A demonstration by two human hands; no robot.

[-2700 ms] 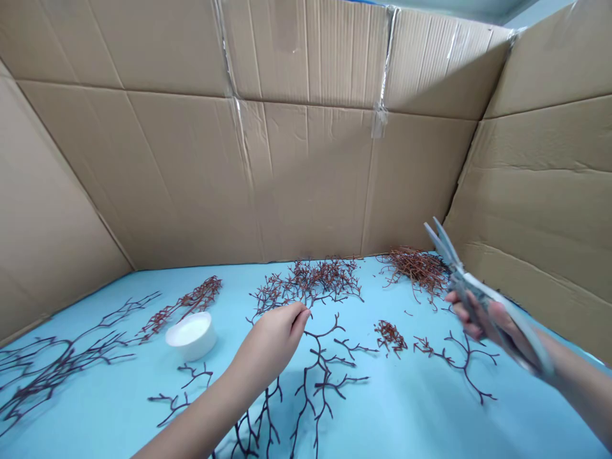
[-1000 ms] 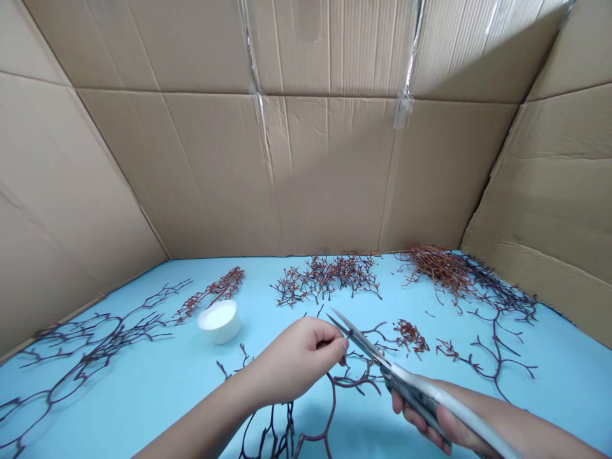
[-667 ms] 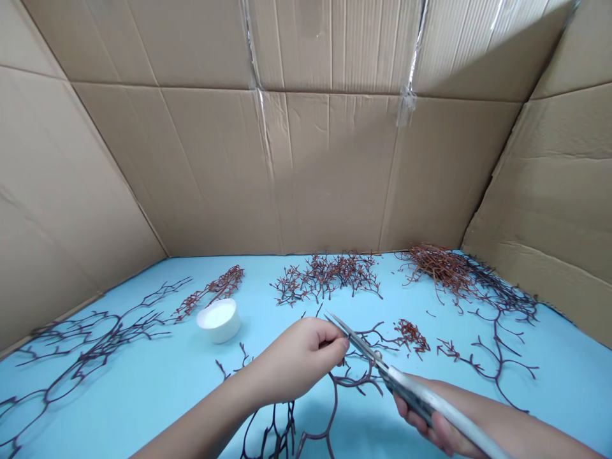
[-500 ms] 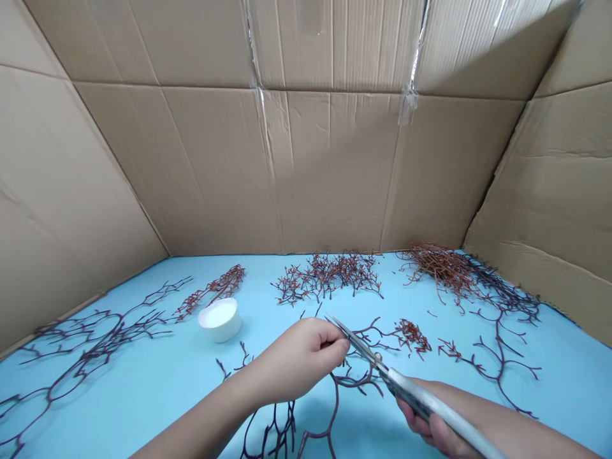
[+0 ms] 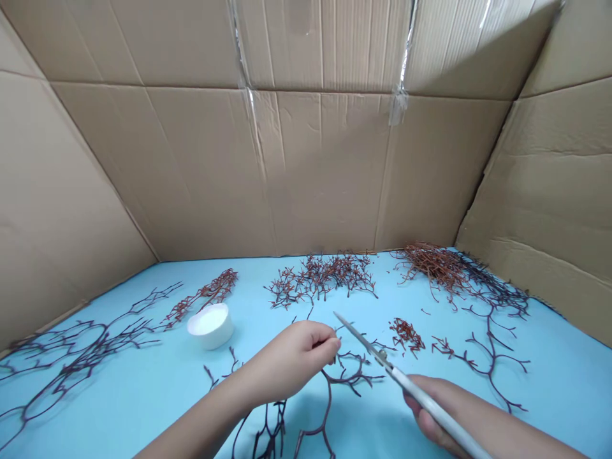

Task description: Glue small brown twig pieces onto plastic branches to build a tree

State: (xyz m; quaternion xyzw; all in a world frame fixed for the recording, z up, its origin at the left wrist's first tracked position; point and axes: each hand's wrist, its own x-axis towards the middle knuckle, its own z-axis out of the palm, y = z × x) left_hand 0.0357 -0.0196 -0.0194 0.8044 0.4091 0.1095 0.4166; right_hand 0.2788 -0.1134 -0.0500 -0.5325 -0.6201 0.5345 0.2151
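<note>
My left hand (image 5: 296, 360) is closed, its thumb and fingers pinched on a dark brown forked branch (image 5: 326, 411). Thin twigs of this branch spread out on both sides of the hand; the pinched part is hidden by the fingers. My right hand (image 5: 437, 411) grips metal shears (image 5: 399, 376) with long pale handles. Their pointed tip is up and to the left, just right of my left knuckles and apart from them. The blades look closed together. Below my left wrist hang more dark twigs (image 5: 270, 430).
A white round tub (image 5: 210, 326) stands left on the blue table (image 5: 153, 395). Behind it lie reddish twigs (image 5: 217, 287). Piles of twig pieces (image 5: 329, 274), cut bits (image 5: 406, 336) and thin stems (image 5: 435, 264) lie farther back. Large branches (image 5: 86, 357) spread left. Cardboard walls (image 5: 320, 172) enclose the table.
The shears have drawn away from my left fingers, leaving a gap where the blade was close against them. The whole view has shifted slightly, so the scene sits farther left.
</note>
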